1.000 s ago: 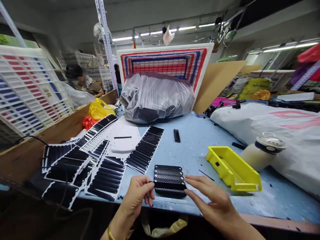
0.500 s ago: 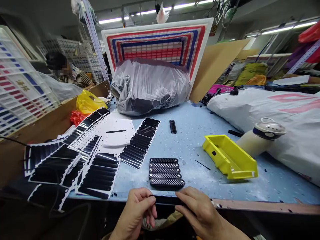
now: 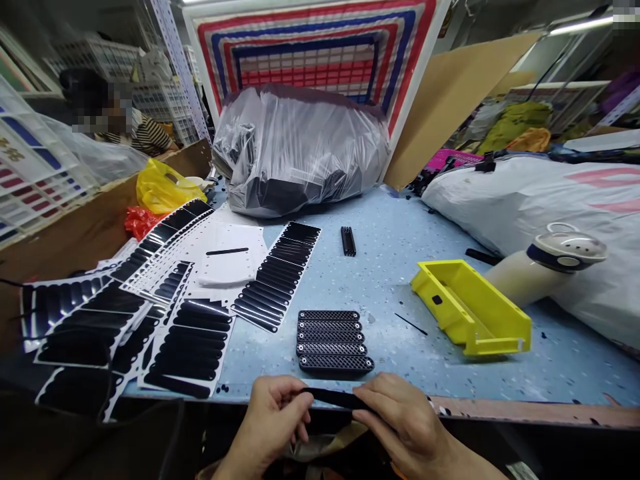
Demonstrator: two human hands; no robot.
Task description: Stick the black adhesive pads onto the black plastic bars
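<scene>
A narrow black strip (image 3: 333, 398) with rounded ends stretches between my hands at the table's front edge. My left hand (image 3: 280, 417) pinches its left end between thumb and fingers. The other end is in my right hand (image 3: 397, 417), with the thumb below and the fingers on top. Just beyond them, several black bars with a carbon-weave pattern (image 3: 333, 341) lie side by side, with a small screw or rivet visible at their ends. To the left are white sheets of black adhesive-looking strips (image 3: 277, 280).
A yellow bin (image 3: 473, 310) and a cream bottle (image 3: 545, 267) stand on the right, beside a large white bag (image 3: 525, 193). A small black stack (image 3: 349, 241) lies mid-table. Behind it sits a plastic-wrapped bundle (image 3: 305, 153). A person (image 3: 145, 133) is at the far left.
The camera view has tilted down and come slightly closer. The black strip shows more of its surface between my hands, tilted down to the right. Both hands keep their hold.
</scene>
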